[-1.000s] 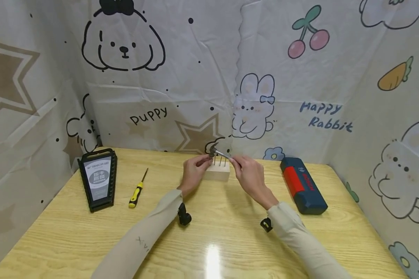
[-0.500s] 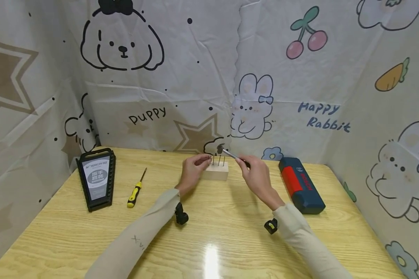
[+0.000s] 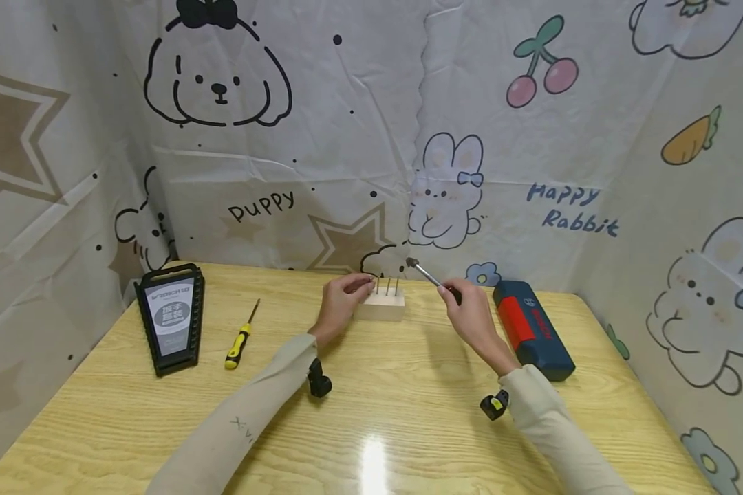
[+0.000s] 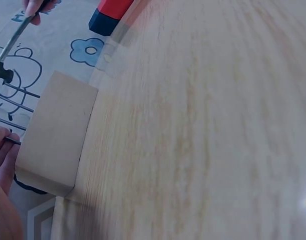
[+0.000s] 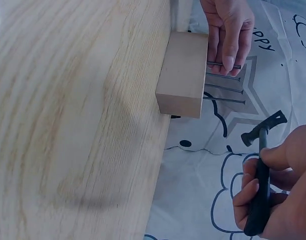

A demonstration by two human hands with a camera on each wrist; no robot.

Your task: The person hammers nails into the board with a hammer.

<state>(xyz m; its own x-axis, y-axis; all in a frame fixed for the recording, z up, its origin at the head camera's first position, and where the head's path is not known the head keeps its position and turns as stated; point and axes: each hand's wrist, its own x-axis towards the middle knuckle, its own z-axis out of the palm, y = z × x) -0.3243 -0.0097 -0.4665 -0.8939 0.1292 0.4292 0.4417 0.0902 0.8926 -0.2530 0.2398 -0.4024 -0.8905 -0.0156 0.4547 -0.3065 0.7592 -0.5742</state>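
A pale wooden block (image 3: pixel 380 313) lies near the table's back edge with several upright nails (image 3: pixel 388 287) standing in its top. My left hand (image 3: pixel 339 306) is at the block's left end, thumb and fingers pinching the end nail (image 5: pixel 236 66), as the right wrist view shows. My right hand (image 3: pixel 472 317) grips the dark handle of a small claw hammer (image 5: pixel 263 192). In the head view the hammer head is up and right of the nails, apart from them. The left wrist view shows the block (image 4: pixel 58 132) from the side, with the hammer head (image 4: pixel 2 72) clear of the nails.
A yellow-and-black screwdriver (image 3: pixel 238 346) and a black wrench rack (image 3: pixel 172 320) lie on the left of the wooden table (image 3: pixel 359 412). On the right lies a blue-and-red Bosch case (image 3: pixel 535 330). A printed cloth (image 3: pixel 347 158) hangs right behind the table.
My right hand has moved the hammer right, away from above the left end of the block. The left hand keeps its pinch on the end nail.
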